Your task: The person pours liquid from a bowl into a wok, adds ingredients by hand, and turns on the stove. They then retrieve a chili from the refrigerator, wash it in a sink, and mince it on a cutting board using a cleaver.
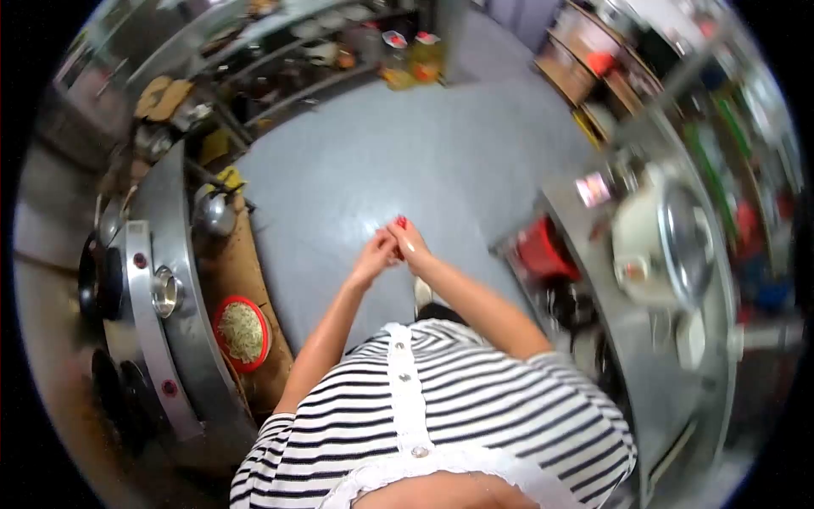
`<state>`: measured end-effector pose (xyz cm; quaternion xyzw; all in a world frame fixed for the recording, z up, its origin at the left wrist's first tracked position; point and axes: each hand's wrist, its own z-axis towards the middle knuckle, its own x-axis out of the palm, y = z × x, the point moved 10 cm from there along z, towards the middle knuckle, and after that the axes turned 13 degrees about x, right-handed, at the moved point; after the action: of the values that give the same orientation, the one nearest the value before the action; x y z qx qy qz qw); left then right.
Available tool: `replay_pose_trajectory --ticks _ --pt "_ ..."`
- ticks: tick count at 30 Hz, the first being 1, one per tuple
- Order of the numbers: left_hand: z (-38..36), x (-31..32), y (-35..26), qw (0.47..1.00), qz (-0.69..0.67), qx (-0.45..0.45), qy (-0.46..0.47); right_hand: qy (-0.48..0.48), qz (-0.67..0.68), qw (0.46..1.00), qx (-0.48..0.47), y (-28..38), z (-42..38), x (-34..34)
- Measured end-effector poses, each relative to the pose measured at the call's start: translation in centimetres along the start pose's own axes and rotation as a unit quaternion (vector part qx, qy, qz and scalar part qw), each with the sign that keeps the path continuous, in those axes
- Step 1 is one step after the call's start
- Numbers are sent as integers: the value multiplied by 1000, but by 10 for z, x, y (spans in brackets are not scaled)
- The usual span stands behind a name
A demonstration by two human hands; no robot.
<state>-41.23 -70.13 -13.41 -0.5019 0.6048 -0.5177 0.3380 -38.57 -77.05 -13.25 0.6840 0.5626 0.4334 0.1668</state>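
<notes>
In front of my body, above the grey floor, my two hands meet. My right hand [412,243] is closed, and a small red thing [401,221] shows at its fingers; its kind is too small to make out. My left hand [377,255] touches the right one with curled fingers, and whatever lies between them is hidden.
To the left, a red basket [268,332] of pale shredded food sits beside the steel stove counter [182,280]. On the right counter [632,365] stands a large pale cooker [649,242], with a red bucket [543,246] below. Oil jugs [426,59] stand far ahead.
</notes>
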Motion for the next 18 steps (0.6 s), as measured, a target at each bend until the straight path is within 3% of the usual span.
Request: replay_pose_trajectory --ticks 3,7,12,14,16,17,18 --pt "57 -45 -39 997 -44 32 -60 53 -50 997 29 39 79 38" --pt "107 -133 -70 990 -90 3 -108 142 -136 976 92 79 152 123" --pt "158 -253 -75 941 -271 10 -203 265 -249 928 86 92 277 223" --pt "195 -298 -80 944 -286 32 -163 288 -265 917 73 110 315 259" --pt "236 -344 -93 954 -264 118 -84 338 -214 903 156 112 360 293" --pt "246 -364 -103 958 -252 61 -121 345 -199 902 163 121 379 308" --pt "246 -381 -140 950 -256 70 -162 314 -192 911 183 134 396 323"
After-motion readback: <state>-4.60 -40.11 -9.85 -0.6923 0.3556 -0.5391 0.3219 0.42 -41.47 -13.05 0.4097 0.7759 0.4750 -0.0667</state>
